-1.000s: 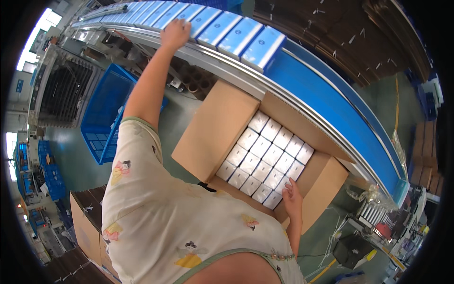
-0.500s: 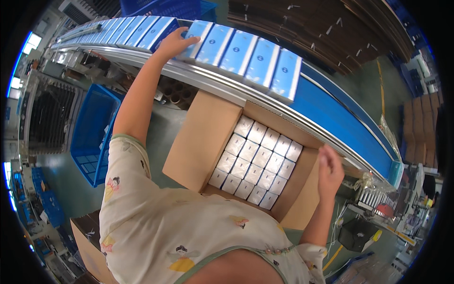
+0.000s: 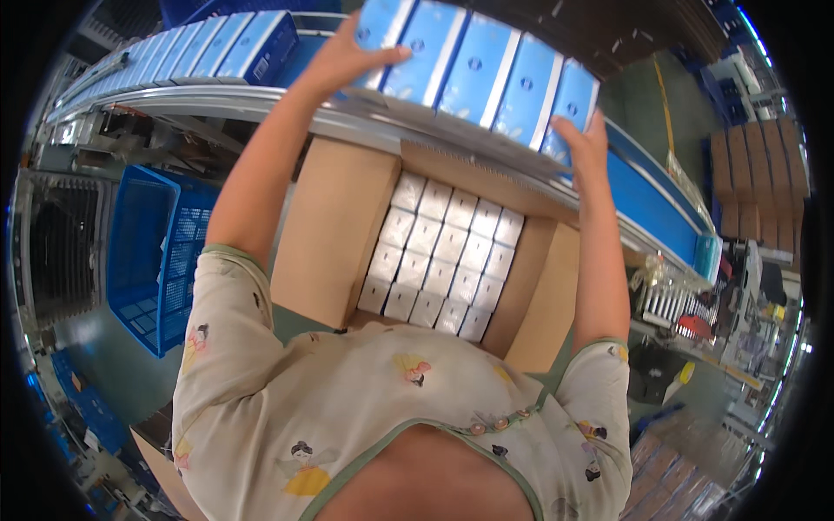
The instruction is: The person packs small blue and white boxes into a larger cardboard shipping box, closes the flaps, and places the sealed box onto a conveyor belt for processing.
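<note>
At a blue belt (image 3: 658, 204) above a grey floor (image 3: 97, 334), the left hand (image 3: 347, 61) and right hand (image 3: 588, 152) squeeze five blue packs (image 3: 476, 69) between them, past an open box (image 3: 334, 230). Before, the right hand was empty; now the other packs (image 3: 195, 52) sit farther off.

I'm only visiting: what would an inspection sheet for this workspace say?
Surface: a blue conveyor belt runs past the far side of the box.
Job's things: a row of five blue packs; an open cardboard box holding packs with white ends up.
Clutter: a blue crate to the left; more blue packs lined up farther left along the conveyor.
Hands: left hand and right hand clasp opposite ends of the row.
Cables: none clearly seen.
Surroundings: stacked brown cartons at right.
</note>
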{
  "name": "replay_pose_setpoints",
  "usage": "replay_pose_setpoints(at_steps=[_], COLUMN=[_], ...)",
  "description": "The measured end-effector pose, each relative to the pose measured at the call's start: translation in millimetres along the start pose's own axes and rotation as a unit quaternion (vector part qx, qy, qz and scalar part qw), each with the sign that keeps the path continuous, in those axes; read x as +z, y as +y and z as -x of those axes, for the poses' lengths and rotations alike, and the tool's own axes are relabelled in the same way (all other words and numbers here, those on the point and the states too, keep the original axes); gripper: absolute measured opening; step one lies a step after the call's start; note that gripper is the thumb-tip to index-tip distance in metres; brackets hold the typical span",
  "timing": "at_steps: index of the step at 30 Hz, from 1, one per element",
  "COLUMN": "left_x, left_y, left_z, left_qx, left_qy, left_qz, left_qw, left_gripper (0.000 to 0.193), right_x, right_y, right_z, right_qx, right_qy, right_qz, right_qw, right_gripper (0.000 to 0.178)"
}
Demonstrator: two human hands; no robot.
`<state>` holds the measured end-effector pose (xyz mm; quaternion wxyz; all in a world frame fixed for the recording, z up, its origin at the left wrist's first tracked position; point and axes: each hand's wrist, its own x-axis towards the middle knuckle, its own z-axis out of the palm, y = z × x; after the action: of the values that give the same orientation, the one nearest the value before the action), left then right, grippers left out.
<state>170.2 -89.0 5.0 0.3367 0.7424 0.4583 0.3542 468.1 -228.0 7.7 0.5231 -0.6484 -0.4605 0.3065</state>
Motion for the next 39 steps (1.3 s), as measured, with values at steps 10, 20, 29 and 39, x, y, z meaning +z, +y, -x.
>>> replay_pose_setpoints(at_steps=[10, 20, 29, 39], left_x=[1.4, 138.3, 143.8, 40.7], left_y=[50.7, -82.6, -28.0, 5.1], left_z=[230.3, 298.8, 328.4, 206.7], left_qx=[-0.059, -0.158, -0.157, -0.126], left_qy=[-0.143, -0.433, -0.465, -0.19], left_qz=[-0.012, -0.223, -0.319, 0.153], left_qw=[0.988, 0.859, 0.811, 0.962], left_gripper=[0.091, 0.059, 0.052, 0.033], right_x=[-32.9, 22.7, 16.8, 10.8], right_y=[-2.6, 171.5, 172.4, 178.8], right_z=[266.9, 253.0, 279.7, 286.5], right_qx=[0.134, 0.186, 0.257, 0.193], right_qy=[0.038, -0.423, -0.436, -0.368], right_qz=[-0.005, 0.437, 0.328, 0.293], right_qw=[0.99, 0.772, 0.797, 0.861], right_gripper=[0.076, 0.05, 0.071, 0.054])
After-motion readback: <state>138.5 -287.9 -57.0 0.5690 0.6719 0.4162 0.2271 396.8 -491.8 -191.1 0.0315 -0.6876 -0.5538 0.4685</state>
